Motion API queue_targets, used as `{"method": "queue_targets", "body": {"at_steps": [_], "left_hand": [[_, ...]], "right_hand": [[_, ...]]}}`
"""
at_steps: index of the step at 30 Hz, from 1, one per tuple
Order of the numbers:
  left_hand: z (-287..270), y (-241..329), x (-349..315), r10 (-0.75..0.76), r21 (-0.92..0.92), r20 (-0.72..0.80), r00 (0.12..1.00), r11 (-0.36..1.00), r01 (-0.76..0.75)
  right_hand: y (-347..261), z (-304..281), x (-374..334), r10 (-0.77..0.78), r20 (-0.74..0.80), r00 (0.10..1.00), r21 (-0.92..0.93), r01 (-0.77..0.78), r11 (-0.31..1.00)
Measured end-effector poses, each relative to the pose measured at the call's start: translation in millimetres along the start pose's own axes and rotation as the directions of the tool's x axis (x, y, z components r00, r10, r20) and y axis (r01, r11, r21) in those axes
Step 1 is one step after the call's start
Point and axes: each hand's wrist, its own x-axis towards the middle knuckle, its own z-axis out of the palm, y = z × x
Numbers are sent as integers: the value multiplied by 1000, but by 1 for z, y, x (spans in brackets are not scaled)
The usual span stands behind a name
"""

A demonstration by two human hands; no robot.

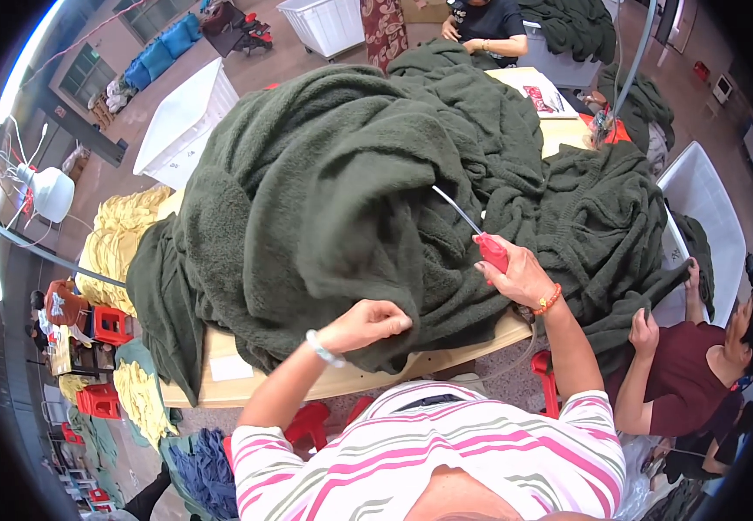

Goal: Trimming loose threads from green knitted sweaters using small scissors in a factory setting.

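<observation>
At the bottom of the frame a pink, white and grey striped shirt (pixel 446 451) fills the lower centre, and both forearms rise from it; the left hand (pixel 368 324), just below the middle, is closed with its fingers pinching the lower edge of a large dark green fleece blanket (pixel 324 200) where it hangs over the near edge of the wooden table (pixel 341 380); a pale bracelet sits at that wrist; the right hand (pixel 519 276), right of centre and wearing an orange bead bracelet, is clenched around the red handle of an air blow gun (pixel 480 239), whose thin metal nozzle slants up and left to the fleece surface; the blanket is heaped over most of the table, mounded through the middle of the frame and spilling toward the right; at the lower right a co-worker in a maroon top (pixel 680 382) has both hands on the blanket's right edge; at the left, yellow fabric (pixel 116 239) lies beside the table, with red stools (pixel 107 326) below it; further up left stands a white bin (pixel 181 122); at the top centre another person in a dark shirt (pixel 489 22) sits beyond the heap, with more dark green fabric (pixel 580 26) piled at the upper right.
</observation>
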Motion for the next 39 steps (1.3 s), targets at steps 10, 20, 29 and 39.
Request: {"method": "queue_targets", "body": {"at_steps": [10,20,29,39], "left_hand": [[17,-47,6,-148,-544,-772,619,657,-521],[-11,-33,-6,-1,-455,-832,554,570,-684],[-90,26,-56,384,165,-897,221,753,-638],[-235,39,-54,477,271,-858,189,734,-623]], "right_hand": [[-30,6,36,-187,-40,982,-26,186,982],[-49,25,177,-436,-147,888,-301,380,875],[-46,23,205,-243,-83,967,-180,225,958],[-84,-34,73,-425,59,903,-178,429,886]]}}
